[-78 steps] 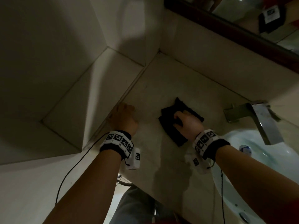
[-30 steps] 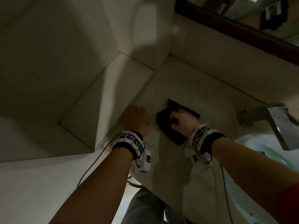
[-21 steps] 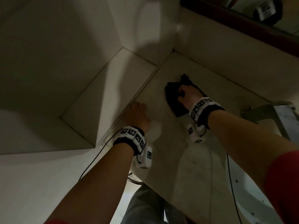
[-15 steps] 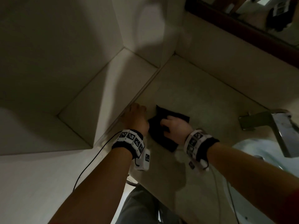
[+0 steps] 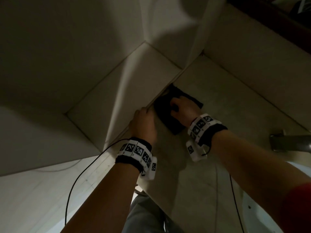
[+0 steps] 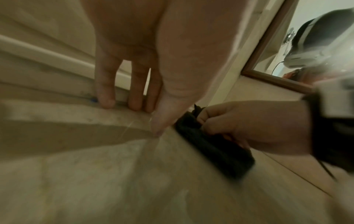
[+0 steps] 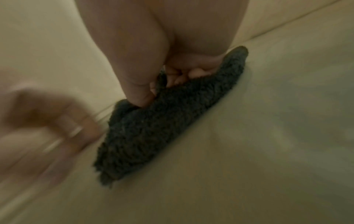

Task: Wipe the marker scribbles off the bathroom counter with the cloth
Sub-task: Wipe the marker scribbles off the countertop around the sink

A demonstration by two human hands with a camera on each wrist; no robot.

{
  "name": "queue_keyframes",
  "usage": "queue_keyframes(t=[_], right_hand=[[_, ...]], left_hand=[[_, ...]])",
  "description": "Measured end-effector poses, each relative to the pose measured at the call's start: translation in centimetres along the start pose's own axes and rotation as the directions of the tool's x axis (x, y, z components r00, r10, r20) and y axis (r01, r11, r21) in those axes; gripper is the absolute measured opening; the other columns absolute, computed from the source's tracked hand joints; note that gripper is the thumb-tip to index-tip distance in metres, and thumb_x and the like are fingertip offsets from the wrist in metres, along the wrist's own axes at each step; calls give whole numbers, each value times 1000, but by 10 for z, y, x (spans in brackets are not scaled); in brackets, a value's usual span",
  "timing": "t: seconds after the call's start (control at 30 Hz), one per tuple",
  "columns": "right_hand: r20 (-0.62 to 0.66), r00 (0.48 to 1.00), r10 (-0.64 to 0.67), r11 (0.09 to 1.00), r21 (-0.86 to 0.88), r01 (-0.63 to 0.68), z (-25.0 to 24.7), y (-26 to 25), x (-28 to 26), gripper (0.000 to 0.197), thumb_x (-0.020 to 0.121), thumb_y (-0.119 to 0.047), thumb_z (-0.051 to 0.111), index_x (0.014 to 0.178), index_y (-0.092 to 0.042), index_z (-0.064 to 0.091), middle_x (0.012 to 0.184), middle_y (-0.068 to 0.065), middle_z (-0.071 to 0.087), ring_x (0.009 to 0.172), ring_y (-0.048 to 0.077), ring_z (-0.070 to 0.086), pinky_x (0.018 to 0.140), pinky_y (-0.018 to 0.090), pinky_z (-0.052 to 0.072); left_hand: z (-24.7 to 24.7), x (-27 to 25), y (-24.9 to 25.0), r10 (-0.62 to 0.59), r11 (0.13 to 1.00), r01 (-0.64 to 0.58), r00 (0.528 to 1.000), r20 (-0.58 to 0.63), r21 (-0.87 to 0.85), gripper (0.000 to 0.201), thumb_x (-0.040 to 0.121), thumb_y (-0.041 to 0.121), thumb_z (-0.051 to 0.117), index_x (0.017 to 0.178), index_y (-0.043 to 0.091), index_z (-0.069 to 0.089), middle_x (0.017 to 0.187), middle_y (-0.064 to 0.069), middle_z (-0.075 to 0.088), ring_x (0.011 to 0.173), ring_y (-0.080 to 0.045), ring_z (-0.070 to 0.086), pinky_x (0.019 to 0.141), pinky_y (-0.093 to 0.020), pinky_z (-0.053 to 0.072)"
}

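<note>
A dark fuzzy cloth (image 5: 168, 113) (image 6: 214, 150) (image 7: 159, 125) lies flat on the beige stone counter (image 5: 218, 98) against its left edge. My right hand (image 5: 182, 109) (image 6: 249, 127) (image 7: 153, 84) presses down on the cloth with curled fingers bunching its top. My left hand (image 5: 143, 123) (image 6: 134, 98) rests beside the cloth with straight fingertips on the counter's left edge, by the raised ledge. A tiny blue speck (image 6: 93, 100) sits at the little finger's tip. No scribbles are plain to see in this dim light.
A raised white ledge (image 5: 126, 84) runs along the counter's left side. The backsplash wall (image 5: 260, 52) and a dark-framed mirror (image 5: 286, 22) stand behind. A metal faucet (image 5: 289, 142) and the white basin (image 5: 269, 216) lie at the right.
My right hand has slid the cloth back and forth over the counter, and it now sits further back and left, against the ledge. My left hand has stayed at the counter's edge.
</note>
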State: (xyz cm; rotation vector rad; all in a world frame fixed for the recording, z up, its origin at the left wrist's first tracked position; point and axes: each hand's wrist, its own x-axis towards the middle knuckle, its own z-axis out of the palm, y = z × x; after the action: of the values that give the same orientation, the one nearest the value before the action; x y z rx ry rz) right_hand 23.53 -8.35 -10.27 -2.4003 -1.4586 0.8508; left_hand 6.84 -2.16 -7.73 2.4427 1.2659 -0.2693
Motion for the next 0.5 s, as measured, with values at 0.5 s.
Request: queue_keyframes(t=[0.5], right_hand=[[-69, 984, 165, 985, 70, -160, -49, 38, 44, 43, 96, -21, 57, 136, -9, 51, 136, 15, 53, 122, 33, 50, 98, 34, 39]], left_hand=[[1, 4, 0, 2, 1000, -2, 1000, -18, 0, 17, 77, 5, 64, 89, 13, 56, 108, -5, 52, 101, -26, 51, 65, -38, 43]])
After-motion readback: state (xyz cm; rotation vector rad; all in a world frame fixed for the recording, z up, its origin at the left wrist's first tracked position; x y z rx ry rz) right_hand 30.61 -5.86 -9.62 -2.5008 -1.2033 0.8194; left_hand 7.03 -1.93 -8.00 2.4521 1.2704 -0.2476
